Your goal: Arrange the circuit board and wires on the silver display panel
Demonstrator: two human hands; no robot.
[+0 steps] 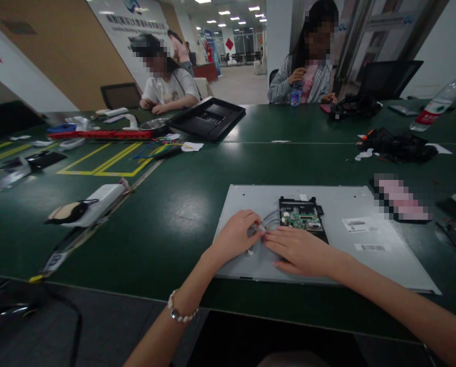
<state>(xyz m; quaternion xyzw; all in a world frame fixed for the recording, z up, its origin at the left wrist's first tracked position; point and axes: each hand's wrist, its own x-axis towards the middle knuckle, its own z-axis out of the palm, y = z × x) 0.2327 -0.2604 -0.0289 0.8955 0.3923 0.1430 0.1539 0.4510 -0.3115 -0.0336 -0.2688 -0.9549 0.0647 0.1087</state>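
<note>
A flat grey metal display panel (369, 270) lies on the green table in front of me. A black bracket with a green circuit board (301, 220) sits on it, and thin grey cables (272, 216) run from the board to the left. My left hand (236, 233) is closed, with thumb and fingers pinching the cables at their left end. My right hand (300, 251) lies over the panel, just below the board. Its fingers are stretched out, and the tips touch the cables beside my left fingertips. My fingers partly hide the cable end.
A white power strip (101, 204) lies on the left. Farther back are a black monitor shell (212, 118), a red bar (101, 134) and loose wires. On the right are a blurred pink object (401, 199), black cables (396, 145) and a water bottle (439, 104). Two people sit opposite.
</note>
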